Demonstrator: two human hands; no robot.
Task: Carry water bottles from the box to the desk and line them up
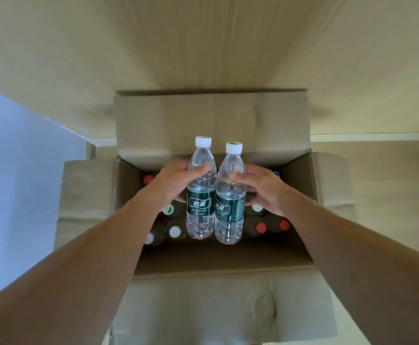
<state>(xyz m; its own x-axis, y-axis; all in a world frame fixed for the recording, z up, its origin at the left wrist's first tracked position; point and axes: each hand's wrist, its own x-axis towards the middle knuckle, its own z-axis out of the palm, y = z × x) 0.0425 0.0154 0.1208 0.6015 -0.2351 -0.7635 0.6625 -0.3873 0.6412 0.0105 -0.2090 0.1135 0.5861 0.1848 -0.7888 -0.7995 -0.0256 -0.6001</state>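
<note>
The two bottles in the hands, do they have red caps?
No, the left bottle and the right bottle both have white caps; red caps show only down in the box.

left hand (172, 184) grips bottle (201, 195) | right hand (263, 189) grips second bottle (229, 202) | both above open box (300, 175)

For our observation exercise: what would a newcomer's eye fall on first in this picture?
Two clear water bottles with green labels and white caps, held side by side at the centre: the left bottle in the left hand, the right bottle in the right hand. Below them stands an open cardboard box with more capped bottles inside.
</note>
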